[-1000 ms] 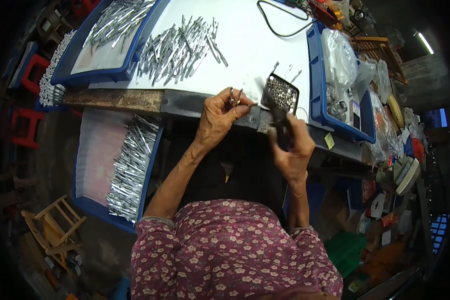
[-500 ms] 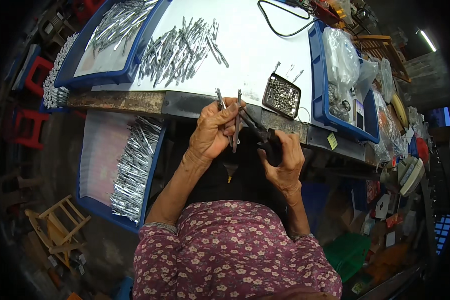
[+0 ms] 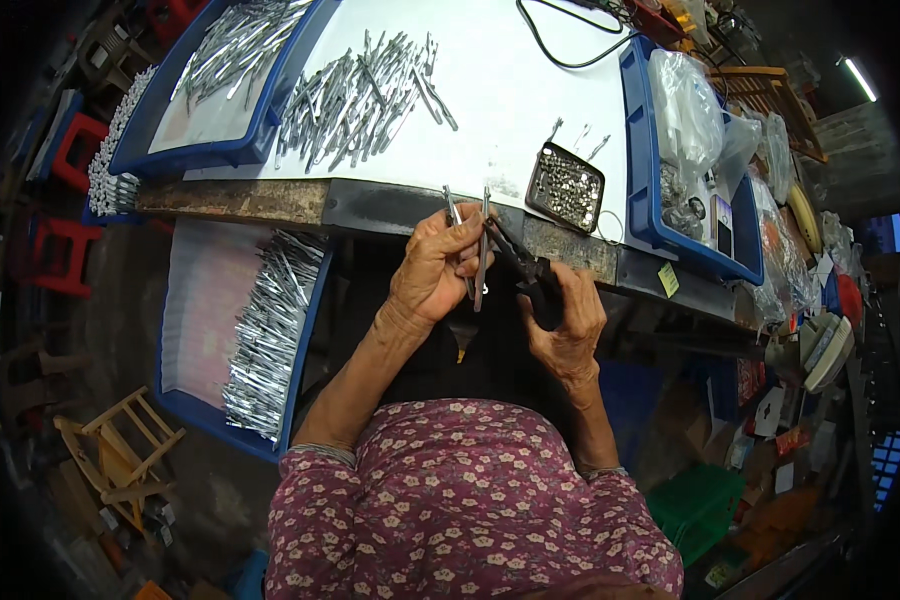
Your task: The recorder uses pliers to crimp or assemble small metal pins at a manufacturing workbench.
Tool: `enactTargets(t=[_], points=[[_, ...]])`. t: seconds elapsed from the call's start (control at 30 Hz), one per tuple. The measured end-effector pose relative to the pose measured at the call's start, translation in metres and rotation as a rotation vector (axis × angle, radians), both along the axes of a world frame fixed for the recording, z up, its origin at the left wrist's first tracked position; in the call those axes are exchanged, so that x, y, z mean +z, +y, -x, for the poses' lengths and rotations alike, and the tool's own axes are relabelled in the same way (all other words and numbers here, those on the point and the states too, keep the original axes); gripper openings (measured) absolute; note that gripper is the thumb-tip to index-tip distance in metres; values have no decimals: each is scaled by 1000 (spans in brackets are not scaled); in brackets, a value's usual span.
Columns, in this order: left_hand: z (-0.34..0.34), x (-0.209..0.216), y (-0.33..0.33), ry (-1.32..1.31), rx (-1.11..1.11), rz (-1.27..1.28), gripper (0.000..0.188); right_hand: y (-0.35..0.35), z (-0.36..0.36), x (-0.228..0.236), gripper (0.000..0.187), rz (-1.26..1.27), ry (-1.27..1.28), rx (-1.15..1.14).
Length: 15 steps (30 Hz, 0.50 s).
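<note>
My left hand [image 3: 418, 270] is closed on two narrow metal strips [image 3: 484, 265], pinched between thumb and fingers in front of the table edge. Their upper ends stick up above the fingers. Around the black handles of a pair of pliers [image 3: 515, 255] my right hand [image 3: 573, 325] is wrapped. The jaws reach up and left to the right-hand strip beside my left fingertips; whether they grip it I cannot tell. On the white tabletop lies a loose pile of similar metal strips [image 3: 355, 105]. A small dark tray [image 3: 600, 200] of tiny shiny metal parts sits near the edge.
Blue bins with metal strips stand at the far left [image 3: 268, 120] and below the table's left side [image 3: 195, 412]. Another blue bin [image 3: 638, 150] holds plastic bags at right. A black cable [image 3: 545, 48] loops at the back. A wooden stool [image 3: 120, 465] stands lower left.
Both hands keep their holds and have barely moved. The strips in my left hand have shifted slightly right and down, and the plier jaws stay close to them.
</note>
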State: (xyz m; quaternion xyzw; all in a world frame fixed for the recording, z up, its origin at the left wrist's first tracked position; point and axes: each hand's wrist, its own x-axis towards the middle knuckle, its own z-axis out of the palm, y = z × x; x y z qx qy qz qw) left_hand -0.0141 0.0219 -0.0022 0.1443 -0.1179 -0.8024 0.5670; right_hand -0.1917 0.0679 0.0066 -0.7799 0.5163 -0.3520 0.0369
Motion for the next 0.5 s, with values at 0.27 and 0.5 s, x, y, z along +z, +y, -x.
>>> enactTargets(t=[0.27,0.5], points=[[15,8,9,-568,375,274,11,9,-10,20,40,-564,-493,116],[2,8,4,-1408,1010,1084,27,8,-1,29,35,-1110,-772,260]])
